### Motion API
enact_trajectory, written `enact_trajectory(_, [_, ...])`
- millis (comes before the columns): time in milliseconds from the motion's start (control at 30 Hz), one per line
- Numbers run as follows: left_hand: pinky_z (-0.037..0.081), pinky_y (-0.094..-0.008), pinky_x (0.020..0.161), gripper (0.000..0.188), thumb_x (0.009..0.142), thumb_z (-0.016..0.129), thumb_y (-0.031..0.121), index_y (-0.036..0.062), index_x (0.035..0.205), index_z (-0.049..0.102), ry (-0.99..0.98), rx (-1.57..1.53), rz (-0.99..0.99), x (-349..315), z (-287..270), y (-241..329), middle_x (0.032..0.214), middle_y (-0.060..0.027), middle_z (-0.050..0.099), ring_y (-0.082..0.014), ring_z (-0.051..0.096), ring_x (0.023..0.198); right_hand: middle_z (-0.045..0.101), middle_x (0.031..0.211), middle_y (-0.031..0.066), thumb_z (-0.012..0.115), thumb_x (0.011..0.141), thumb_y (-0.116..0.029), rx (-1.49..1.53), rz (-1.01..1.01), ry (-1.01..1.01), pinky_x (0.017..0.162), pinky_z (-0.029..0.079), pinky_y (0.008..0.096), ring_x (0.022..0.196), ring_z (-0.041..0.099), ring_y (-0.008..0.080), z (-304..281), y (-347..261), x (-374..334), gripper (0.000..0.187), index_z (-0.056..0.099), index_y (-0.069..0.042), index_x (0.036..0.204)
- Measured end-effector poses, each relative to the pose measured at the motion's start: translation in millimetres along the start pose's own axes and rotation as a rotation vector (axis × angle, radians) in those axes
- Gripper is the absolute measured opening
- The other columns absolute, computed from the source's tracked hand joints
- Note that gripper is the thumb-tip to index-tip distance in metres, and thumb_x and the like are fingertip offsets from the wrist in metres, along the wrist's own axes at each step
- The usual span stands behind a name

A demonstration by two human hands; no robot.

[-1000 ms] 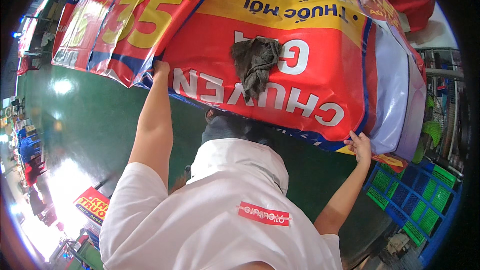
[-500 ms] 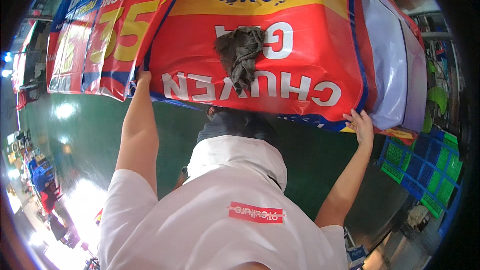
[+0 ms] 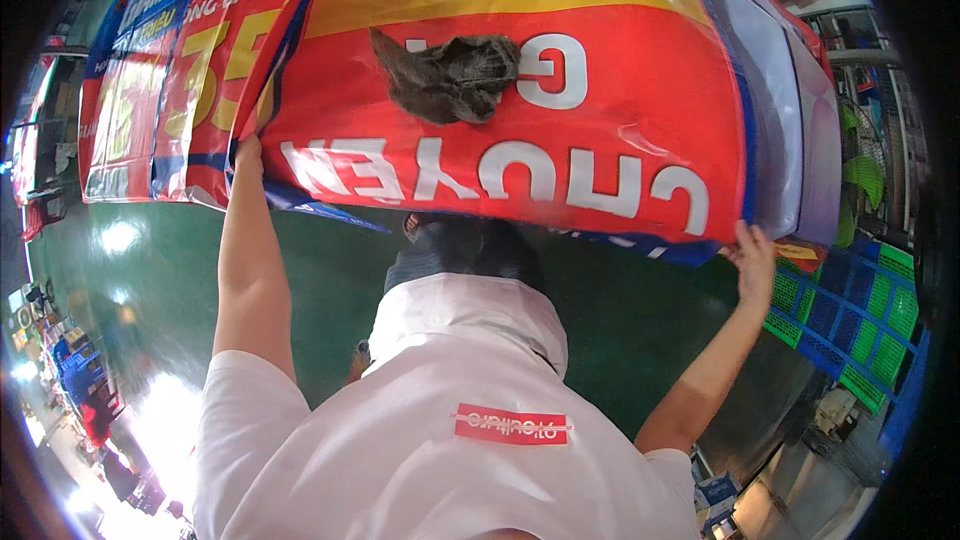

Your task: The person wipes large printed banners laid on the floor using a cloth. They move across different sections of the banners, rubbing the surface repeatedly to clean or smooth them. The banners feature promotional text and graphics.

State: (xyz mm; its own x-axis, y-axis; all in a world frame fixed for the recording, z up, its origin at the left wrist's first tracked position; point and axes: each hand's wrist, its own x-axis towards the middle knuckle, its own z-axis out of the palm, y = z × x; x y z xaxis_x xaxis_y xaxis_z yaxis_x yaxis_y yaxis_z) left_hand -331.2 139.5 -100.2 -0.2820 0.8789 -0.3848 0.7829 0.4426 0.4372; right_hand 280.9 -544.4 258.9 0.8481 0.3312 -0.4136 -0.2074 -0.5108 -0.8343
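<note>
A large glossy red and yellow printed banner point(image 3: 650, 70) lies spread before me, its near edge hanging toward my body. My left hand point(image 3: 247, 153) grips the banner at its near left side, where a fold bunches up; most of its fingers are hidden by the sheet. At the near right corner, my right hand point(image 3: 754, 255) has its fingers curled over the blue-bordered edge. Between the two hands, on the banner's red part, rests a crumpled dark grey rag point(image 3: 455, 80), touched by neither hand.
Another printed sheet, red and blue point(image 3: 120, 130), drapes down at the left. Beyond the right corner lie white-backed sheets point(image 3: 775, 110). Green and blue plastic crates point(image 3: 850, 310) stand on the right. Below is a shiny dark green floor point(image 3: 170, 270).
My hands have moved farther apart, left hand leftward and right hand rightward, pulling the banner's near edge straighter. The rag has shifted up and left and now lies more sideways.
</note>
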Motion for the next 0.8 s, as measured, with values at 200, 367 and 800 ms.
enact_trajectory(200, [0.050, -0.0475, 0.085, 0.051, 0.090, 0.040, 0.038, 0.0012, 0.113, 0.067, -0.167, 0.400, 0.059, 21, -15, -23, 0.105, -0.0252, 0.066, -0.0363, 0.066, 0.099, 0.065, 0.084, 0.0017, 0.065, 0.090, -0.033, -0.245, 0.141, 0.061, 0.048, 0.045, 0.0219, 0.066, 0.068, 0.0127, 21, 22, 4, 0.026, 0.053, -0.011, 0.085])
enact_trajectory(367, [0.047, -0.0484, 0.093, 0.037, 0.085, 0.046, 0.018, -0.0003, 0.105, 0.070, -0.310, 0.803, 0.411, -73, -44, 33, 0.108, -0.0204, 0.068, -0.0336, 0.067, 0.100, 0.066, 0.103, 0.0051, 0.066, 0.089, -0.018, -0.219, 0.097, -0.212, 0.076, 0.054, 0.0336, 0.090, 0.067, 0.0178, 11, 38, 11, 0.020, 0.052, -0.011, 0.101])
enact_trajectory(800, [0.031, -0.0628, 0.101, 0.033, 0.090, 0.054, 0.023, 0.0112, 0.118, 0.068, -0.315, 1.713, 1.028, -335, -31, 76, 0.117, -0.0101, 0.067, -0.0298, 0.061, 0.113, 0.052, 0.126, 0.0147, 0.067, 0.084, -0.015, -0.954, -0.459, 0.435, 0.092, 0.047, 0.0438, 0.113, 0.054, 0.0335, 106, 2, -19, 0.040, 0.055, -0.008, 0.122])
